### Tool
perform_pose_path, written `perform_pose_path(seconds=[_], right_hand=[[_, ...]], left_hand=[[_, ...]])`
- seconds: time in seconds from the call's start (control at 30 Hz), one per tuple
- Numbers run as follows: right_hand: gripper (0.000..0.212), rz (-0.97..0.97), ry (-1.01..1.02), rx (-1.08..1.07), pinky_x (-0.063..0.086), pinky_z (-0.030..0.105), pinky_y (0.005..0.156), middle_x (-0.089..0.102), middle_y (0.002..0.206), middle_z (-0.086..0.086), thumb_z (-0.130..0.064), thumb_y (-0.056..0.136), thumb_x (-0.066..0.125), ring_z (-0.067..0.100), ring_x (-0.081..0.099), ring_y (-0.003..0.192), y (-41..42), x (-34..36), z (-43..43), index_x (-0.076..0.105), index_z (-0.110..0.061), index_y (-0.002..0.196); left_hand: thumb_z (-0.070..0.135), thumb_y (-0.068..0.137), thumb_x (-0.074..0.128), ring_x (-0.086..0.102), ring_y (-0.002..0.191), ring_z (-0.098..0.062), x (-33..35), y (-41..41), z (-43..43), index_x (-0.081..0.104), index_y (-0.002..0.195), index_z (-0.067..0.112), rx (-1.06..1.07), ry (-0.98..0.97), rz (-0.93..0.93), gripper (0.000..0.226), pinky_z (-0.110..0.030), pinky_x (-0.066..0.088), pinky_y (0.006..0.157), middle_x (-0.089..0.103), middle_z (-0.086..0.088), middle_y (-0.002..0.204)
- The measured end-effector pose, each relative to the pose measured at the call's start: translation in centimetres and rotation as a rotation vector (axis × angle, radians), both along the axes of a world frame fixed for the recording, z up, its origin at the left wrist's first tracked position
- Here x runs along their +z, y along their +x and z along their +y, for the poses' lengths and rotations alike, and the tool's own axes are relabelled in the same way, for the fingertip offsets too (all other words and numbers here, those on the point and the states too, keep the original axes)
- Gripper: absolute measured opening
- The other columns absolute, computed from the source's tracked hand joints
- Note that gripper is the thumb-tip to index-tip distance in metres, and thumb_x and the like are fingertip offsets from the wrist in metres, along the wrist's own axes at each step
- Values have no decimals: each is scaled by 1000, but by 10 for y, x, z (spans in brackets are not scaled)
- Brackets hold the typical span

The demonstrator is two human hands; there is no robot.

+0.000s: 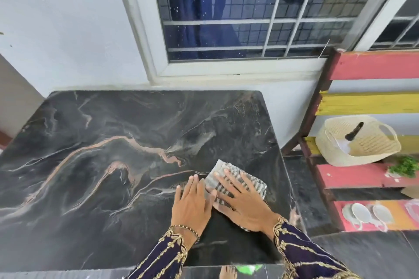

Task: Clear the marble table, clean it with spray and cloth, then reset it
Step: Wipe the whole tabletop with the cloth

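A dark marble table (95, 165) with pink and white veins fills the middle of the view. A folded grey striped cloth (256, 182) lies flat near its right edge. My right hand (244, 204) presses on the cloth with straight, spread fingers. My left hand (191, 204) lies flat on the marble just left of the cloth, its fingertips at the cloth's left edge. No spray bottle is in view.
A white wall and a barred window (249, 18) stand behind the table. To the right is a pink and yellow slatted bench (367, 104) holding a woven basket (358, 142), green leaves (403, 166) and some pale shells (367, 213). Dark floor lies between.
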State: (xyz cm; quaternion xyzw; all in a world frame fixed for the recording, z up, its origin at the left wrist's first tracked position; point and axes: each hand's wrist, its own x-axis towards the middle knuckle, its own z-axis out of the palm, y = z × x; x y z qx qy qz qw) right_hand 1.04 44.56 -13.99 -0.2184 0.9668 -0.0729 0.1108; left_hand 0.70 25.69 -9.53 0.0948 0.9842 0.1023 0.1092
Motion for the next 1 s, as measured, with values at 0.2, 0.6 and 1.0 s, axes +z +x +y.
perform_pose_path(seconds=[0.2,0.6,1.0], right_hand=[[52,37,44,62,-17,51,122,-4,171,-11,-61,106,15,18,-20,156,65,5,-13,12,-51,157],[49,80,62,69,-5,54,122,8,171,-11,-58,109,19,20,-3,158,136,0,32,12,-54,157],[50,123,107,269,-7,52,125,7,171,-15,-55,109,27,18,1,159,98,1,99,15,-53,157]], left_hand=[[46,101,22,10,149,-13,6,43,-19,28,148,19,-32,-30,-63,54,-41,10,122,18,0,160],[47,100,26,12,149,-14,10,54,18,35,144,19,-168,86,-99,53,-42,9,122,21,-1,160],[46,100,28,11,149,-14,-3,20,49,33,145,20,-188,142,-105,52,-40,10,123,19,0,160]])
